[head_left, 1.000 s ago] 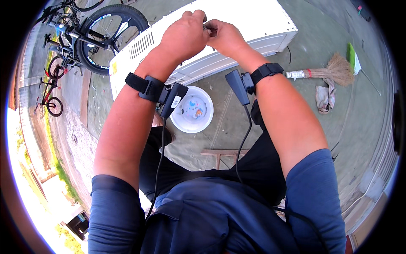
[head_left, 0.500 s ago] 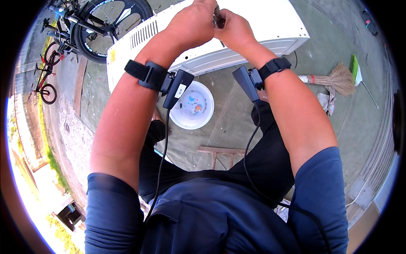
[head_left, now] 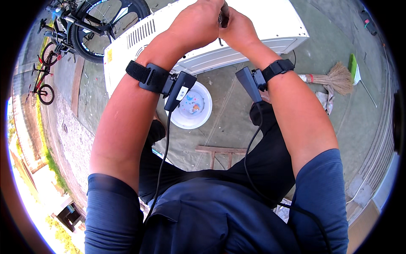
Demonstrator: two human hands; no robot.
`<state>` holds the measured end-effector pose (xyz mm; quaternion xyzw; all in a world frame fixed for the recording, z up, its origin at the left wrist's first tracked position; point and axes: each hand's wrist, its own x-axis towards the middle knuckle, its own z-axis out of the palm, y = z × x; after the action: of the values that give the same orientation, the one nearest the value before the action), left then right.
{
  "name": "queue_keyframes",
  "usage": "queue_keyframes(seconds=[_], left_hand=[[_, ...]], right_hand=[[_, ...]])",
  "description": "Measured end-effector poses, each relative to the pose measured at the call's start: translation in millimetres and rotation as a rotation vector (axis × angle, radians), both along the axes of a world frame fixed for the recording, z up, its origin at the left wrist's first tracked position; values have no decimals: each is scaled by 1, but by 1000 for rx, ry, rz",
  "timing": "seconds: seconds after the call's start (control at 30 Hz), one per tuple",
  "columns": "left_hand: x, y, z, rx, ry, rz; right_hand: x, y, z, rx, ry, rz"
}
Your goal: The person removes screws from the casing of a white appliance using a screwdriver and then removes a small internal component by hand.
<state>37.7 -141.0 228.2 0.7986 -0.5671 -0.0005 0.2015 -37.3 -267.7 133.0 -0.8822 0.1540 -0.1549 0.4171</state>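
Note:
My left hand [head_left: 198,23] and my right hand [head_left: 238,30] meet at the top edge of the view, over a white metal appliance casing [head_left: 270,19] lying on the ground. Both have their fingers curled in and pressed close together. A small dark piece [head_left: 224,16] shows in the gap between them; its kind cannot be made out. The fingertips of both hands are mostly hidden or cut off by the frame. Vent slots [head_left: 141,34] run along the casing's left part. Each wrist wears a black strap with a cabled device.
A white basin [head_left: 196,106] with a patterned bottom stands on the floor below the casing. A wooden stool [head_left: 220,150] sits between my legs. Bicycles [head_left: 91,29] stand at the upper left. To the right lie a straw broom [head_left: 334,78], a rag [head_left: 325,100] and a green dustpan [head_left: 354,70].
Both hands have shifted slightly to the right against the casing, still held together. More of the dark piece shows between them. The whole scene has slid a little left in view.

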Motion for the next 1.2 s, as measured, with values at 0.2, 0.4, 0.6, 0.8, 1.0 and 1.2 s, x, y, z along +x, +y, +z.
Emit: queue_keyframes(seconds=[0.2,0.4,0.6,0.8,1.0,1.2], left_hand=[[-1,-1,1,1,12,20],[-1,1,1,8,5,16],[-2,0,5,30,39,35],[-6,1,4,1,39,123],[-8,7,7,75,73,148],[-12,15,2,65,52,130]], right_hand=[[-1,1,2,-19,-26,-31],[-2,1,2,11,-14,-10],[-3,2,2,1,-33,-13],[-8,2,13,20,-28,13],[-5,-7,8,155,41,140],[-10,-16,8,436,71,280]])
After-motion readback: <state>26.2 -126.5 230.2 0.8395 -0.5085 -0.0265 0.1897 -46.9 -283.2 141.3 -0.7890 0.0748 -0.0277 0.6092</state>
